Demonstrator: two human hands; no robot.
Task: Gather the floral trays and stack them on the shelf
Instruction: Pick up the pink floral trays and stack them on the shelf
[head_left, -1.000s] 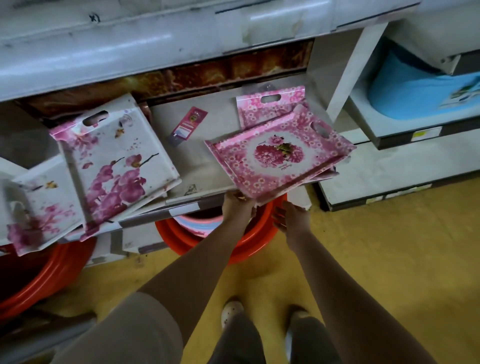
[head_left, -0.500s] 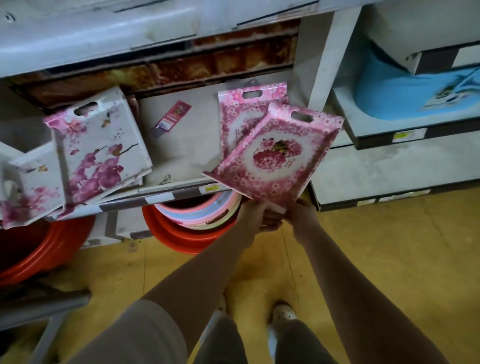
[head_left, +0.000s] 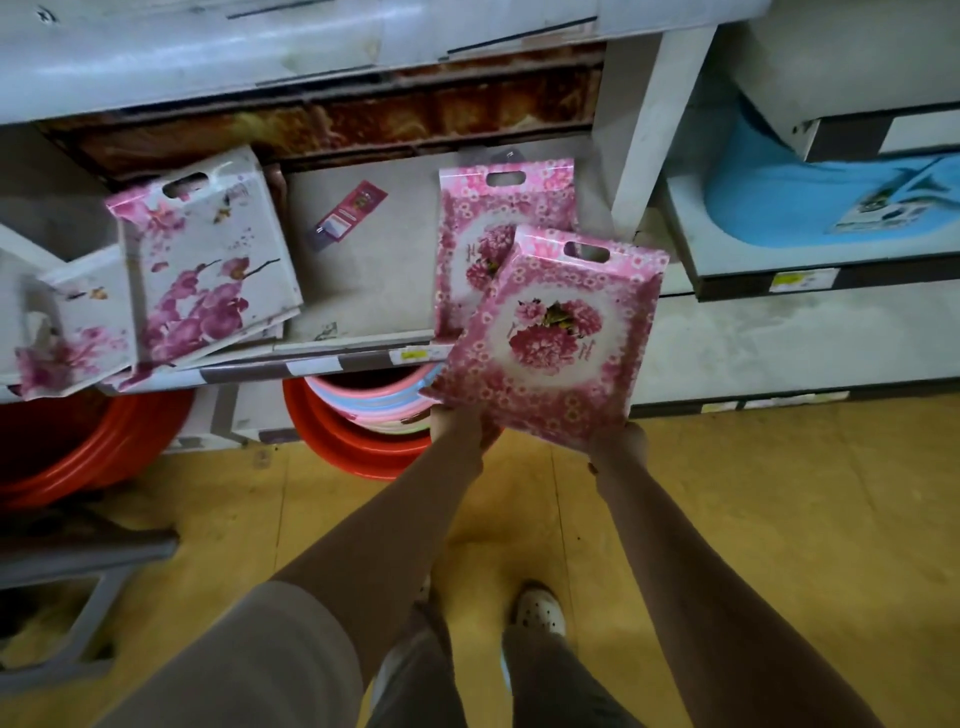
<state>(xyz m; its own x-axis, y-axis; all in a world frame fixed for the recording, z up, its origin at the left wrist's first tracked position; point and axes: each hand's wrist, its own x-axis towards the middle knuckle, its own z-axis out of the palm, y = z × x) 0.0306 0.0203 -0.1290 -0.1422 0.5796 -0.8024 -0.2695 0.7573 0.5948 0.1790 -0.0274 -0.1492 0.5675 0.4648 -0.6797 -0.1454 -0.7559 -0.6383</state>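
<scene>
My left hand (head_left: 460, 423) and right hand (head_left: 621, 447) each grip the near edge of the pink floral tray (head_left: 553, 338), which tilts over the shelf (head_left: 363, 270) lip and overlaps a matching tray (head_left: 483, 228) lying flat. Bare shelf lies open between that tray and the white orchid trays (head_left: 208, 260), whose corners overhang the front edge above the red basins (head_left: 353, 441).

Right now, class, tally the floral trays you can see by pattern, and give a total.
Pink all-over blossom trays: 2, one held in both hands, one lying on the shelf.
White trays with purple-pink orchid sprays: at least 2 tops showing; more edges peek out beneath, too hidden to count.
Total: 4 trays clearly visible.
</scene>
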